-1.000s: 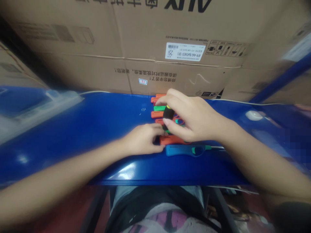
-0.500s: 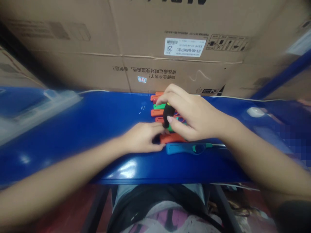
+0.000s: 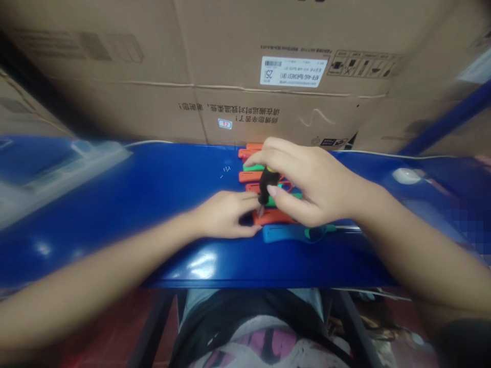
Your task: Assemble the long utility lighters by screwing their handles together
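Observation:
My right hand (image 3: 303, 179) grips the black handle of a screwdriver (image 3: 268, 183), its tip pointing down at the end of an orange long-neck lighter (image 3: 270, 216). My left hand (image 3: 224, 214) pinches that end of the orange lighter between thumb and fingers against the table. Just nearer to me lies a blue lighter (image 3: 286, 233) with a metal neck. Beyond the orange one, more lighters in green and orange, such as an orange one (image 3: 248, 177), lie in a row. My right hand covers part of the row.
Several tiny white pieces (image 3: 226, 169) are scattered left of the row on the blue table (image 3: 184, 168). A large cardboard box (image 3: 146, 107) stands along the back. A rounded white object (image 3: 406, 176) sits at right, and a clear plastic item (image 3: 95, 158) at left.
My right hand with the screwdriver has shifted slightly right, and the screwdriver's metal tip now shows at the orange lighter. My left hand stays about where it was.

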Demonstrator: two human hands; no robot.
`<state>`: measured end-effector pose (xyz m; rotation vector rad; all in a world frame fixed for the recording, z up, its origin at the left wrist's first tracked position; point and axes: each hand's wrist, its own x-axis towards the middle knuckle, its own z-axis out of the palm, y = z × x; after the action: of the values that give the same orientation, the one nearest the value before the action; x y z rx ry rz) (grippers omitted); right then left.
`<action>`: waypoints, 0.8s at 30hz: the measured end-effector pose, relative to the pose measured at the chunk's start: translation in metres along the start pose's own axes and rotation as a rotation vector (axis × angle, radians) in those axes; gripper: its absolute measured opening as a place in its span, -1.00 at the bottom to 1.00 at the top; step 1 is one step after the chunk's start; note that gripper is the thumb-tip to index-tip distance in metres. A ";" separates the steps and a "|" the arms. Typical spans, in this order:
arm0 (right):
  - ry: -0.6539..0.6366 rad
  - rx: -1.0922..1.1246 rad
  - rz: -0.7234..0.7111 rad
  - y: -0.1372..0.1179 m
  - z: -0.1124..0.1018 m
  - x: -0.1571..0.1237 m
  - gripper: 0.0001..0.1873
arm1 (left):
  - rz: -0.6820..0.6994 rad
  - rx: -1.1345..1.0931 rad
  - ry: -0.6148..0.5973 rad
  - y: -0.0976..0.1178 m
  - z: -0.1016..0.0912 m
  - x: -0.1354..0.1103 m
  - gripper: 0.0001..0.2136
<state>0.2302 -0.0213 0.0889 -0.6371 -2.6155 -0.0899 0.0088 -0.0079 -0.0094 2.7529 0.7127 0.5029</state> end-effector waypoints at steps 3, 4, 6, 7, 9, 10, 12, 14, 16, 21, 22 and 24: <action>0.018 -0.060 0.010 0.000 0.000 0.000 -0.71 | 0.011 0.023 -0.015 0.000 0.000 0.000 -0.80; 0.019 -0.075 0.020 0.000 0.000 0.000 -0.72 | 0.014 0.026 -0.021 0.000 0.000 0.000 -0.80; 0.008 -0.081 0.032 0.000 0.000 0.000 -0.70 | 0.024 0.030 -0.027 -0.001 0.000 0.000 -0.79; 0.003 -0.080 0.036 0.000 0.000 0.000 -0.68 | 0.028 0.034 -0.025 -0.001 0.000 0.000 -0.78; -0.006 -0.085 0.043 0.000 -0.001 0.000 -0.64 | 0.036 0.035 -0.022 0.000 0.000 0.000 -0.78; -0.009 -0.091 0.051 0.000 -0.002 0.000 -0.64 | 0.035 0.029 -0.023 0.000 -0.001 0.000 -0.79; -0.019 -0.089 0.061 0.000 -0.002 0.000 -0.66 | 0.026 0.013 -0.030 0.000 -0.001 0.000 -0.79; -0.025 -0.075 0.058 0.000 -0.002 0.000 -0.66 | 0.016 -0.002 -0.033 0.000 0.000 0.000 -0.78; -0.021 -0.082 0.053 -0.001 -0.002 0.000 -0.64 | 0.030 -0.008 -0.007 -0.001 0.000 0.000 -0.78; -0.011 -0.149 0.054 -0.001 0.000 0.000 -0.62 | 0.051 -0.024 0.015 -0.004 0.001 0.000 -0.83; -0.006 -0.149 0.041 -0.001 0.000 0.000 -0.59 | 0.047 -0.028 0.008 -0.004 0.001 0.000 -0.82; 0.004 -0.154 0.014 0.000 0.001 0.000 -0.54 | 0.053 -0.028 0.014 -0.004 0.001 0.000 -0.80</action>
<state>0.2301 -0.0209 0.0883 -0.7063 -2.6182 -0.2897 0.0074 -0.0046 -0.0113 2.7509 0.6325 0.5402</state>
